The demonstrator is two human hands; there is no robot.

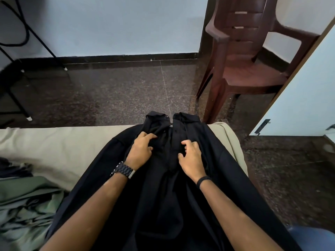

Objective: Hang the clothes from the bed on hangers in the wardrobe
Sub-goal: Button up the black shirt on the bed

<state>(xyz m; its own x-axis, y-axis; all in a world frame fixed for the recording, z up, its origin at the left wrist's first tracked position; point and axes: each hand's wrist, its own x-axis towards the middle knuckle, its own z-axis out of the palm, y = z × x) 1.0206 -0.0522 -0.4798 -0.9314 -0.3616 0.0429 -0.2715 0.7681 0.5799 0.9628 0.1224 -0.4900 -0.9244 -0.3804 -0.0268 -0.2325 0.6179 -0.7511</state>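
Bed [45, 142], black shirt [163, 196] — under both hands [140, 151]

A black shirt [168, 178] is lying collar-out on the bed [54, 142]. Both hands, left [140, 149] and right [190, 156], are gripping its front placket. A brown chair [250, 60] is standing at 1 o'clock, green clothes [27, 205] lying at 8 o'clock.

One black shirt [163, 178] spread on one bed [54, 142]. Two hands on it: one left hand [140, 148], one right hand [191, 156]. One watch [123, 170] and one thin black band [203, 181] on the wrists. One heap of green clothes [27, 205]. One brown plastic chair [250, 57]. One black metal stand [16, 69] at far left.
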